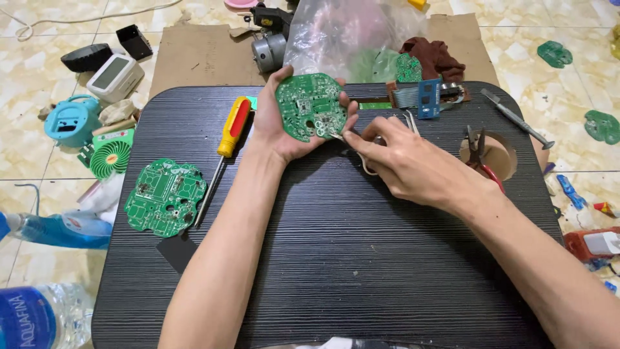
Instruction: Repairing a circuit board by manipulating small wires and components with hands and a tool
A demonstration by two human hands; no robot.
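Note:
My left hand (274, 126) cradles a round green circuit board (309, 105) over the far middle of a dark ribbed table (336, 258), fingers curled around its rim. My right hand (403, 161) pinches a thin metal tool, probably tweezers (337, 136), whose tip touches the board's lower right edge. A second green circuit board (165, 196) lies flat at the table's left. Beside my left wrist rests a yellow and red screwdriver (227, 141).
Red-handled pliers (479, 155) sit by a round hole at the table's right, a grey tool (516, 118) beyond. A blue connector with ribbon cable (423, 97) lies at the far edge. Floor clutter: motor (268, 50), plastic bag (345, 35), green fan (108, 155), water bottle (39, 315).

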